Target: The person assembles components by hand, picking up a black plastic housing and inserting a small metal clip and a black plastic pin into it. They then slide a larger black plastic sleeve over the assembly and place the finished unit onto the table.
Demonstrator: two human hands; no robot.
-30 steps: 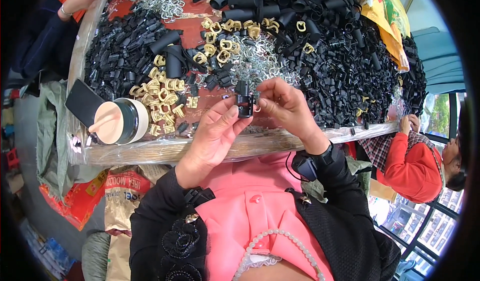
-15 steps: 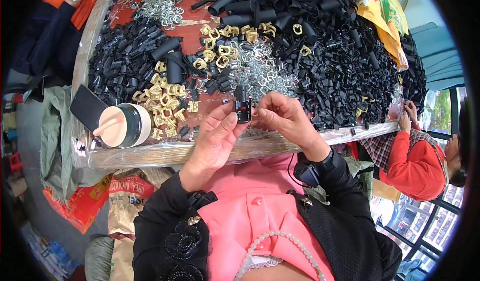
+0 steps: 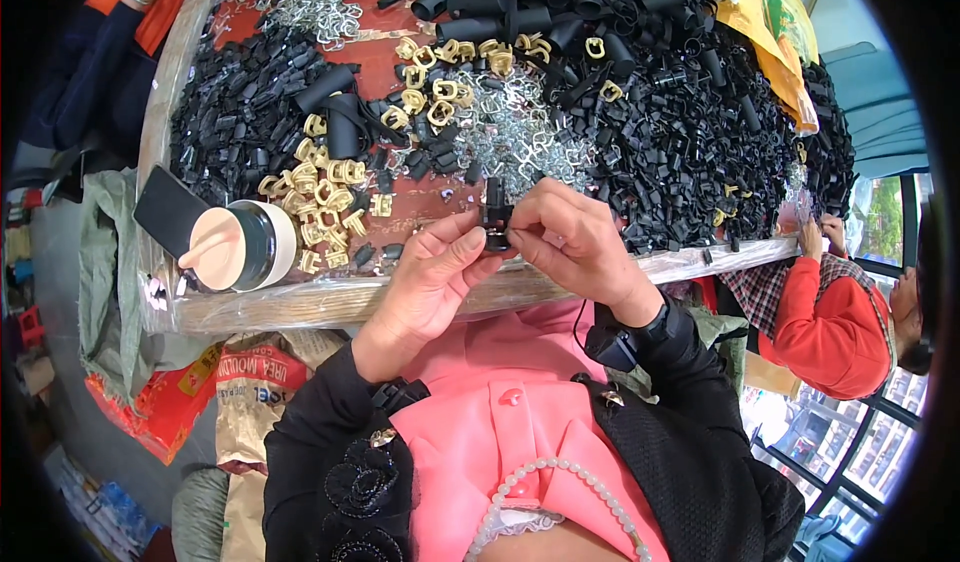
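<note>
Between my two hands, just above the table's near edge, is a small black plastic part (image 3: 494, 214). My left hand (image 3: 437, 274) pinches its lower left side between thumb and fingers. From the right, my right hand (image 3: 572, 247) presses its thumb and curled fingertips against the part; whether a tiny piece sits in those fingertips is hidden. Just beyond lies a heap of silver wire clips (image 3: 515, 132). Gold-coloured buckle-like pieces (image 3: 325, 202) lie to the left of my hands, with more gold pieces (image 3: 440, 92) farther back.
Black plastic parts form a large heap (image 3: 680, 152) on the right and another (image 3: 235, 112) on the left. Black tubes (image 3: 560, 12) lie at the back. A lidded jar (image 3: 245, 247) and a dark phone-like slab (image 3: 170, 212) stand front left. Co-workers sit at both sides, one in red sleeves (image 3: 825, 317).
My right hand has closed in on the black part, its fingertips now touching it. The part has turned slightly in my left hand.
</note>
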